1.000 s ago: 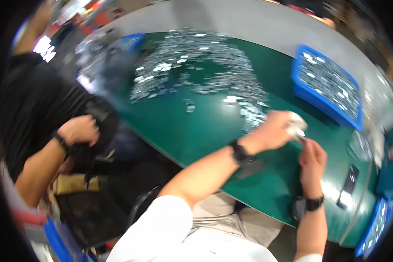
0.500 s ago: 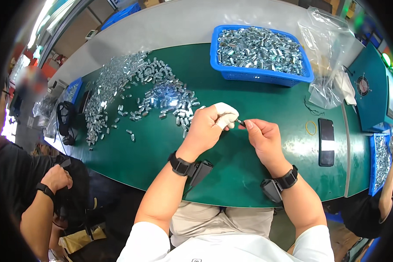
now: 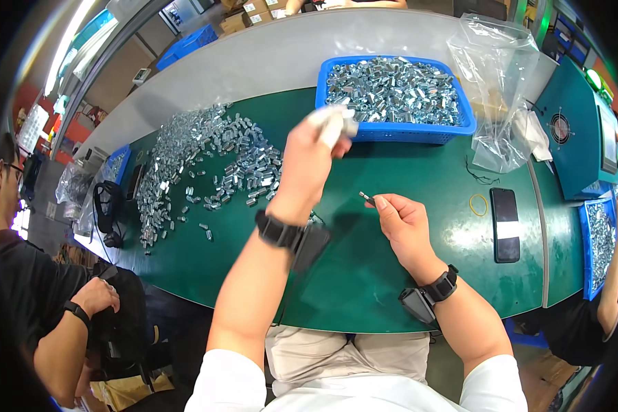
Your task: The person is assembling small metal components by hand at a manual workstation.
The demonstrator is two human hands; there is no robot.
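My left hand (image 3: 317, 145), with white coverings on some fingertips, is at the front left corner of a blue plastic basket (image 3: 412, 132) heaped with small silver metal sleeves (image 3: 391, 89). Motion smears its fingers, so I cannot make out what they hold, if anything. Lower and to the right, my right hand (image 3: 406, 230) pinches a short, thin dark rod (image 3: 368, 199) with a silvery tip between thumb and fingers. The tip points up and to the left, touching nothing. Left of my left hand, a loose spread of similar silver sleeves (image 3: 250, 168) covers part of the green table (image 3: 350, 275).
On the right lie a phone (image 3: 505, 223), a yellow rubber band (image 3: 478, 204) and a clear plastic bag (image 3: 494, 103). A teal machine (image 3: 577, 130) stands beyond them. Black headphones (image 3: 106, 206) rest at the left edge. A person (image 3: 55, 302) sits at the left; another's arm (image 3: 611, 275) shows at the right.
My left hand has moved away from the rod, up to the basket's corner. My right hand keeps its pinch on the rod, whose tip now shows. The whole view has shifted slightly.
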